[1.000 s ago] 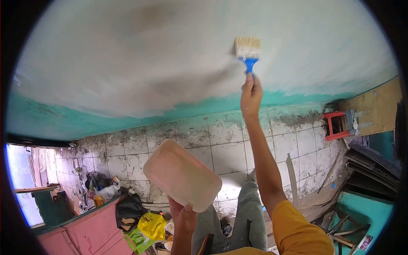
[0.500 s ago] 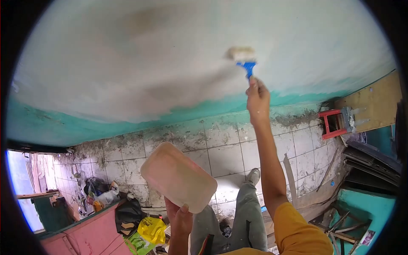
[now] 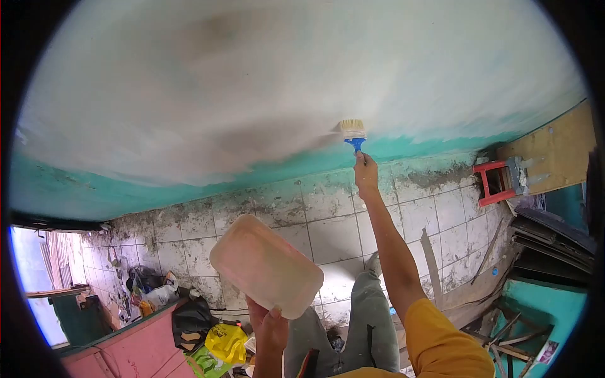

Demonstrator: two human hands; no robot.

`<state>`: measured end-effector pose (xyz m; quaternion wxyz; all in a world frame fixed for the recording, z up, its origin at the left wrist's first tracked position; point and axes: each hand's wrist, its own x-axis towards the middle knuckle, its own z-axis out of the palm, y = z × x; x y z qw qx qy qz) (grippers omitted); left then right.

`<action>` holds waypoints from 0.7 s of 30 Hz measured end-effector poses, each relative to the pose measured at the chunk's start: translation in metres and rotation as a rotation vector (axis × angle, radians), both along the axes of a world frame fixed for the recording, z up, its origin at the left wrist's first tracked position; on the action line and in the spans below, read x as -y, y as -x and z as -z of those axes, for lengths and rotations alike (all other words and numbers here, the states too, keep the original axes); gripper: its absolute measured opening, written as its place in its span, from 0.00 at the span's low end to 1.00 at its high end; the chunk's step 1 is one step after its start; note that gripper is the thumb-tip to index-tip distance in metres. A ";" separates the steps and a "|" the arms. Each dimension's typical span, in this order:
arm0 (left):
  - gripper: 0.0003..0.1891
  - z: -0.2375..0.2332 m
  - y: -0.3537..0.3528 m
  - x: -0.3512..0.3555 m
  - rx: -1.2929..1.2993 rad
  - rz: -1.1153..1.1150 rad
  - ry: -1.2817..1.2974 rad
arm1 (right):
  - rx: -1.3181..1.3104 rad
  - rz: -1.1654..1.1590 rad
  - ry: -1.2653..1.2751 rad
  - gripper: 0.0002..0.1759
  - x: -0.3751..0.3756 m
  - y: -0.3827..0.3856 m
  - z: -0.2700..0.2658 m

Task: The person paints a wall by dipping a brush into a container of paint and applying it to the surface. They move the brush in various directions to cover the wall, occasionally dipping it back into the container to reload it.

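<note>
My right hand (image 3: 365, 176) is closed around the blue handle of a wide paintbrush (image 3: 354, 133). The brush's pale bristles point up against the wall (image 3: 271, 82), close above the border where whitish paint meets turquoise. Lower down, my left hand (image 3: 270, 324) grips the near end of a pale pinkish rectangular tub (image 3: 268, 268), thumb on its edge. The tub is tilted in front of my body, apart from the wall, and its contents cannot be made out.
Dirty white tiles (image 3: 334, 236) cover the floor below the wall. At right are a red stool (image 3: 491, 183) and stacked dark panels (image 3: 548, 239). Yellow (image 3: 227, 343) and black bags (image 3: 191, 321) lie at lower left by a pink panel (image 3: 138, 346).
My right hand has brought the paintbrush down the wall and slightly left, to near the turquoise band. My left hand and the tub have barely shifted.
</note>
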<state>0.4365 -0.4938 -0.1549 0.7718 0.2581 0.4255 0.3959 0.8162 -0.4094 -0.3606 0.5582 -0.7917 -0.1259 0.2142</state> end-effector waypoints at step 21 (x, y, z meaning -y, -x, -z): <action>0.43 -0.001 0.005 0.008 -0.003 0.014 -0.023 | 0.120 0.010 -0.109 0.24 -0.003 -0.004 0.002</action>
